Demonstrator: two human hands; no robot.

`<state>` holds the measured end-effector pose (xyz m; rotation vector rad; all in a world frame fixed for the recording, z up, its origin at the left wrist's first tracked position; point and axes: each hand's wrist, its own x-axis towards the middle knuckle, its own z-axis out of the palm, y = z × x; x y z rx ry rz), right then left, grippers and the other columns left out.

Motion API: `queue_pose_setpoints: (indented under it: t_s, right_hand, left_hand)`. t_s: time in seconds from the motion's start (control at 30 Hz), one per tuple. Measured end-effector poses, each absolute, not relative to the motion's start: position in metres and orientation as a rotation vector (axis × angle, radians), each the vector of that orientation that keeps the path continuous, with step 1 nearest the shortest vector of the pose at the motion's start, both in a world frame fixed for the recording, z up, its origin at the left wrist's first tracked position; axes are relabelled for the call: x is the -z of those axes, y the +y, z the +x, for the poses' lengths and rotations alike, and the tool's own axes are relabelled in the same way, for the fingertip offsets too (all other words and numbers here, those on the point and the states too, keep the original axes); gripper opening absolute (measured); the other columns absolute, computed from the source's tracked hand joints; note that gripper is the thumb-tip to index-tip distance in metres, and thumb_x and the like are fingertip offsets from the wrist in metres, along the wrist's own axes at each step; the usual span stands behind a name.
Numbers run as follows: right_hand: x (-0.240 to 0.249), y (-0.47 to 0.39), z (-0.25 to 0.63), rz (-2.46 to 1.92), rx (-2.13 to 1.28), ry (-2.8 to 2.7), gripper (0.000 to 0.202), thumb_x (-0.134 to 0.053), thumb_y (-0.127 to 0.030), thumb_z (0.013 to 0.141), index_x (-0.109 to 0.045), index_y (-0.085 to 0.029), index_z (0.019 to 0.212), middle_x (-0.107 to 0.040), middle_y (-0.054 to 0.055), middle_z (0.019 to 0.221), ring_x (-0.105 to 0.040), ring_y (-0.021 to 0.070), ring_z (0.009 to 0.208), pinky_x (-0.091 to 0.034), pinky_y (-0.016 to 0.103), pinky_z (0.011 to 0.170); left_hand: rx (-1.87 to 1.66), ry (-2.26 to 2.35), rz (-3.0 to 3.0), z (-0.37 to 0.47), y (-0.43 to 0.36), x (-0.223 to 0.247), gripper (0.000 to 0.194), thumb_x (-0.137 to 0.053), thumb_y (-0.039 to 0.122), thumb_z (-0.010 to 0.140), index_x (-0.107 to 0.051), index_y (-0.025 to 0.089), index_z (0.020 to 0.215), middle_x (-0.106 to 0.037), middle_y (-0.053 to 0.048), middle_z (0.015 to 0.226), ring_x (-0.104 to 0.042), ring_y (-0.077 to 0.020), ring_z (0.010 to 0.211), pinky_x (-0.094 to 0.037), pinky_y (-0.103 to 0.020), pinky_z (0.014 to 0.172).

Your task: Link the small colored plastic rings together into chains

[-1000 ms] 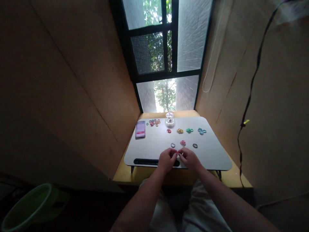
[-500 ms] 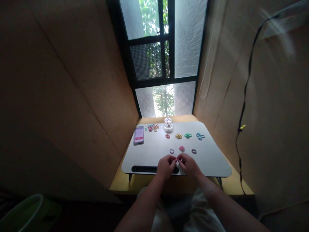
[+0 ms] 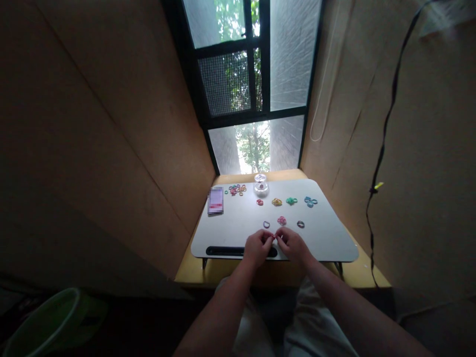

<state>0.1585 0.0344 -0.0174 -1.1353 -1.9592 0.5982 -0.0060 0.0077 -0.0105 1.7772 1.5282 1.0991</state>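
My left hand [image 3: 258,245] and my right hand [image 3: 293,244] meet fingertip to fingertip over the front of a white lap table [image 3: 230,230]. Both are closed in a pinch on a tiny pink hair tie [image 3: 274,237], mostly hidden by the fingers. Just beyond them lie a purple hair tie [image 3: 266,224], a pink pile [image 3: 281,220] and a dark hair tie [image 3: 301,224]. Farther back, a row holds red ties [image 3: 260,202], yellow ties [image 3: 276,202], green ties [image 3: 291,201] and blue ties [image 3: 310,201].
A mixed pile of hair ties [image 3: 237,190] lies at the back left, near a phone [image 3: 215,201]. A clear jar [image 3: 261,187] stands at the back. The black slot [image 3: 225,251] runs along the front edge. A window [image 3: 256,144] is behind, with walls on both sides.
My view has tipped slightly, so the table and hands appear a little higher. Both hands stay pinched together over the same spot; the piles look unchanged.
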Motion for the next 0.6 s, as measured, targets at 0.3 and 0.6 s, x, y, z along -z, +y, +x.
queue_pose_setpoints:
  t_s: [0.3, 0.6]
  right_hand:
    - [0.018, 0.035, 0.159, -1.116, -0.591, -1.972, 0.012, -0.048, -0.022, 0.085, -0.058, -0.02, 0.079, -0.06, 0.0, 0.073, -0.055, 0.016, 0.067, -0.04, 0.027, 0.063]
    - [0.018, 0.037, 0.159, -1.129, -0.561, -1.985, 0.016, -0.047, -0.025, 0.087, -0.057, -0.02, 0.077, -0.059, 0.001, 0.071, -0.055, 0.0164, 0.067, -0.04, 0.027, 0.064]
  left_hand:
    - [-1.12, 1.529, 1.77, -0.007, 0.008, 0.013, 0.026, -0.055, 0.042, 0.087, -0.068, 0.019, 0.086, -0.066, 0.0, 0.07, -0.058, -0.013, 0.064, -0.041, -0.024, 0.061]
    - [-1.381, 1.336, 1.287, -0.01, 0.019, 0.017, 0.031, -0.065, 0.043, 0.081, -0.067, 0.013, 0.088, -0.071, -0.007, 0.078, -0.063, -0.0143, 0.067, -0.049, -0.025, 0.062]
